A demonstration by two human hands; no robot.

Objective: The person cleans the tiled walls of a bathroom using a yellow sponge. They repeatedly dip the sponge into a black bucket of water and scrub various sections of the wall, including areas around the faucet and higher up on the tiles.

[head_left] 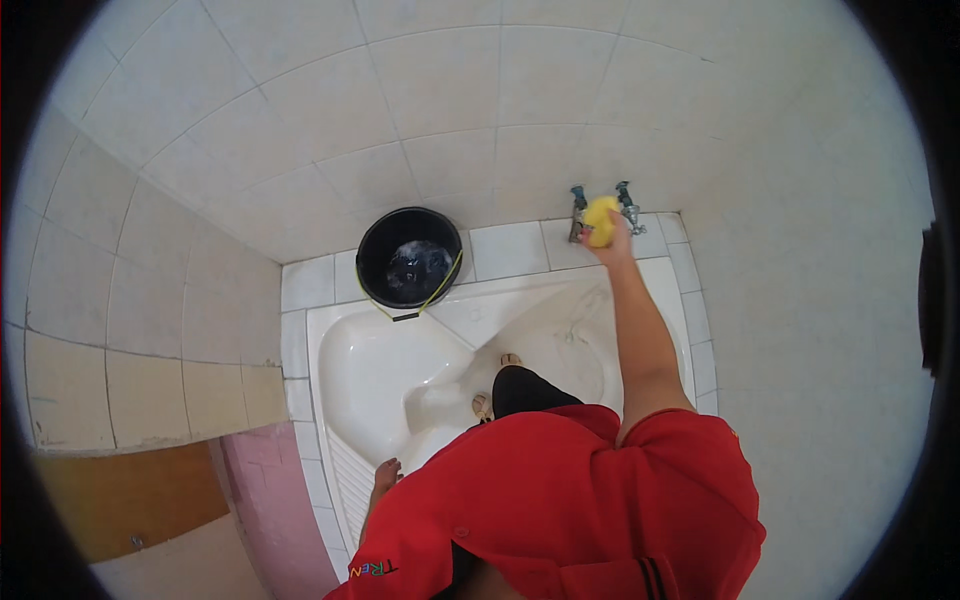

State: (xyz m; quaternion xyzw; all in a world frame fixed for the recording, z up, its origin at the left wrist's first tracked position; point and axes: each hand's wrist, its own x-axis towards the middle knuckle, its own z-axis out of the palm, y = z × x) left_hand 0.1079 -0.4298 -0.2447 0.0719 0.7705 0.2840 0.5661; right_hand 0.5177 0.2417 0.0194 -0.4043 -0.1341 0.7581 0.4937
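The right hand clamps a yellow sponge by the far-right taps; wiping them seems in hand, next calling for steady pressure. The left hand, nearer, looks empty, loosely spread.

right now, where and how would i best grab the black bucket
Probably by the black grip midway along its yellow-green handle, coming from your own side with the left hand, which looks empty. The handle hangs past the near rim, so its grip lies toward you. The bucket appears upright with sudsy liquid inside, so keep it level.
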